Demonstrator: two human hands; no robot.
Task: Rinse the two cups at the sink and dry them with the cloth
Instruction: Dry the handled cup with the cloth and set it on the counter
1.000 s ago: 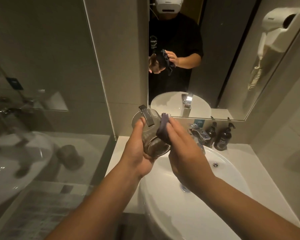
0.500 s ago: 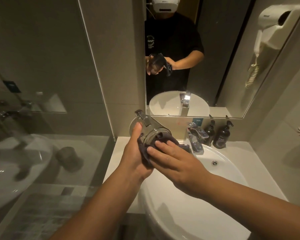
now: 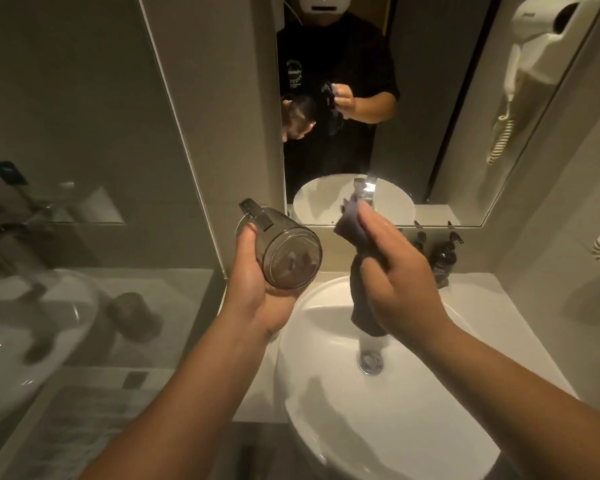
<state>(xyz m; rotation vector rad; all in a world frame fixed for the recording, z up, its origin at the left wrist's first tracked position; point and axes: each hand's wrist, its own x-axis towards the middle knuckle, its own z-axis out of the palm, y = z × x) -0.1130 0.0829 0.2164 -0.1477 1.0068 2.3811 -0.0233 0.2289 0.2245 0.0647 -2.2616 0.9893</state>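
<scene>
My left hand [image 3: 257,285] grips a clear smoky cup [image 3: 281,251] with a dark handle, tilted on its side, its base toward me, above the left rim of the white sink [image 3: 378,403]. My right hand [image 3: 395,271] holds a dark cloth [image 3: 357,271] bunched between thumb and fingers; the cloth hangs down over the basin, apart from the cup. A second cup is not in sight. The tap is mostly hidden behind my right hand.
Two dark pump bottles [image 3: 444,258] stand on the counter behind the sink at the right. A mirror [image 3: 395,116] hangs above, a glass shower panel [image 3: 84,202] stands at the left, and a wall hair dryer [image 3: 541,57] is at the upper right.
The cloth was pressed against the cup's base half a second ago. My right hand has since pulled away to the right with it, leaving the cup bare in my left hand.
</scene>
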